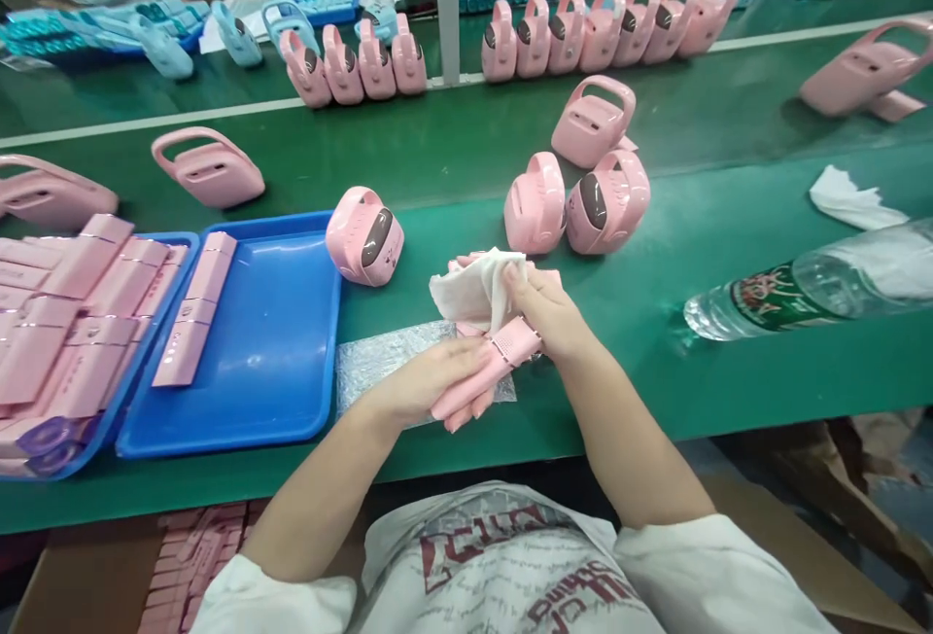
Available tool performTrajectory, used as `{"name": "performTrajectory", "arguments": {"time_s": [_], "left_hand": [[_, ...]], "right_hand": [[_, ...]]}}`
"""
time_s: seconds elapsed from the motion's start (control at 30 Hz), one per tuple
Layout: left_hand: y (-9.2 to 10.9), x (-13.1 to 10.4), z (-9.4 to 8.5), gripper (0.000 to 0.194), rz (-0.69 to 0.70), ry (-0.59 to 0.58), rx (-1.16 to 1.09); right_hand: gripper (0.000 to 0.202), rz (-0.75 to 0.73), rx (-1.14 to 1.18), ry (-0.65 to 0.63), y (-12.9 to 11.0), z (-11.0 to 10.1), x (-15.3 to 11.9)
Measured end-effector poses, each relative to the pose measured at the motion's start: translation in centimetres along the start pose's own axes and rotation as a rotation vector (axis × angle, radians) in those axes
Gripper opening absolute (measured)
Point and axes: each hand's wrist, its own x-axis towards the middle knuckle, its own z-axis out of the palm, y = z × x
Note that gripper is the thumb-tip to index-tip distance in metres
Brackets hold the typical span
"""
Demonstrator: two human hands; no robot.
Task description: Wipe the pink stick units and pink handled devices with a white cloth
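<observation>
My left hand (430, 376) grips a long pink plastic part (481, 376) near the table's front edge, over a crinkled clear plastic sheet (379, 357). My right hand (543, 308) presses a white cloth (470, 289) against the upper end of that part. More pink pieces show under the cloth. A pink round device (364, 235) lies just left of the cloth, and two more (535, 204) (608, 201) stand behind my right hand.
A blue tray (269, 362) holds two pink bars (196, 318); a second tray (146, 342) at the left is full of them. A water bottle (802, 289) and a white cloth (849, 198) lie right. Rows of pink and blue devices line the belt behind.
</observation>
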Motion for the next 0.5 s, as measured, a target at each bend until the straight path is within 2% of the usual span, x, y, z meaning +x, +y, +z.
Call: {"name": "performTrajectory", "arguments": {"time_s": [0.1,0.2,0.3,0.4,0.5], "left_hand": [[-0.5,0.2,0.6,0.049,-0.011,0.022,-0.065],[-0.9,0.2,1.1,0.05,-0.01,0.019,-0.119],[-1.1,0.3,1.1,0.049,-0.015,0.017,-0.147],[-1.2,0.6,1.0,0.051,0.0,0.01,-0.197],[-1.3,1.2,0.7,0.061,0.015,-0.07,-0.319]], "right_hand": [[0.042,-0.044,-0.09,-0.036,-0.4,0.1,-0.4],[0.044,0.009,-0.071,-0.083,-0.7,0.3,-0.7],[0.046,0.028,-0.062,-0.076,-0.5,0.4,-0.7],[0.048,-0.031,-0.078,0.059,0.2,0.4,-0.1],[0.05,-0.149,0.0,0.363,1.1,0.2,0.8]]}}
